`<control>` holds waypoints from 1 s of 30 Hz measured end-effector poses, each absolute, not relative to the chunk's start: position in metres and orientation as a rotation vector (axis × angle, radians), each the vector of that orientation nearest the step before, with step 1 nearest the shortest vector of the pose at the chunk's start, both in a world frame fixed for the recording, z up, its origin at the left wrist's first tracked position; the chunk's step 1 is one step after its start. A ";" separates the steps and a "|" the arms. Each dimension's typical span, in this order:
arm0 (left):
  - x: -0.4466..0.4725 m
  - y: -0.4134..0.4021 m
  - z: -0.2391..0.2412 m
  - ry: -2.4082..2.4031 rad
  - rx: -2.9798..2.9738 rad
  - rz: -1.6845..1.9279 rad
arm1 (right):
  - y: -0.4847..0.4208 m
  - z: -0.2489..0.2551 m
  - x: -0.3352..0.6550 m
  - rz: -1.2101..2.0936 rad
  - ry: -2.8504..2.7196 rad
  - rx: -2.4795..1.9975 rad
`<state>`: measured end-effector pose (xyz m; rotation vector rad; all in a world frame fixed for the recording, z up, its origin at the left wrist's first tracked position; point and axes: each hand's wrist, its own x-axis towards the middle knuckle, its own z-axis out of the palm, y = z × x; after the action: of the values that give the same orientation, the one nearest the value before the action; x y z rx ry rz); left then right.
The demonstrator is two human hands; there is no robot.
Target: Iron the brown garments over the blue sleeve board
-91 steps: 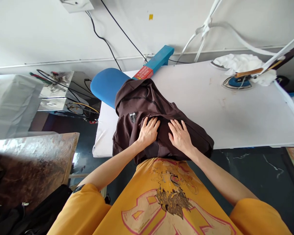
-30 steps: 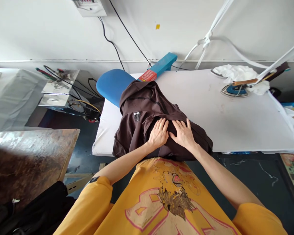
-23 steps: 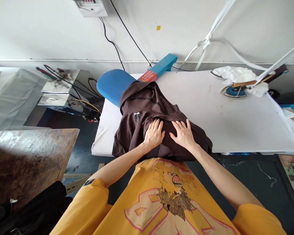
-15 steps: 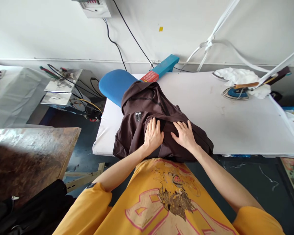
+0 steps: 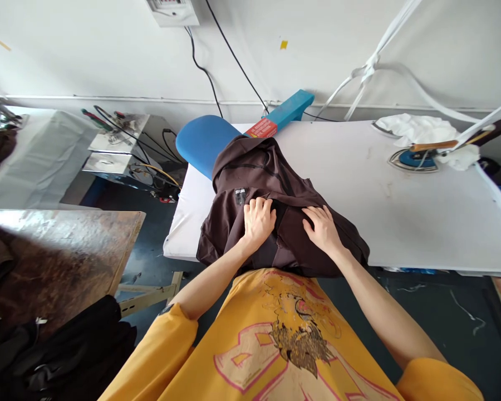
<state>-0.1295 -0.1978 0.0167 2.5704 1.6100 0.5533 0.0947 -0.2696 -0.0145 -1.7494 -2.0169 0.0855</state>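
Observation:
A dark brown jacket (image 5: 250,167) with a small black neck label (image 5: 240,195) lies spread over the near edge of the white padded table, its upper part against a blue padded board. My left hand (image 5: 259,221) is on the cloth just right of the label. Its fingers are curled over a fold and closed on it; the fingertips are partly hidden. Further right, my right hand (image 5: 322,227) rests on the jacket with fingers stretched and the thumb apart. Between the hands a darker strip of lining shows.
An iron (image 5: 415,160) stands at the table's (image 5: 346,167) right end, beside a crumpled white cloth (image 5: 417,129). The blue board (image 5: 206,142) on its teal arm (image 5: 294,108) rises at the back. A metal machine (image 5: 112,150) and a brown worktable (image 5: 79,245) are on the left.
My left hand has curled its fingers on the cloth; before, they lay flatter. The right hand remains flat in nearly the same place. The view has shifted slightly left.

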 end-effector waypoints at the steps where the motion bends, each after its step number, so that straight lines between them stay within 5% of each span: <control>1: -0.128 -0.191 0.015 1.623 2.585 0.548 | -0.270 -0.015 0.095 0.084 -2.013 -1.747; 30: -0.121 -0.219 0.010 1.244 2.800 0.301 | -0.270 -0.016 0.096 0.079 -2.024 -1.725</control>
<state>-0.1206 -0.2190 0.0097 2.8000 1.2442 0.3009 0.0963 -0.2701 -0.0157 -1.7249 -2.0236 0.0790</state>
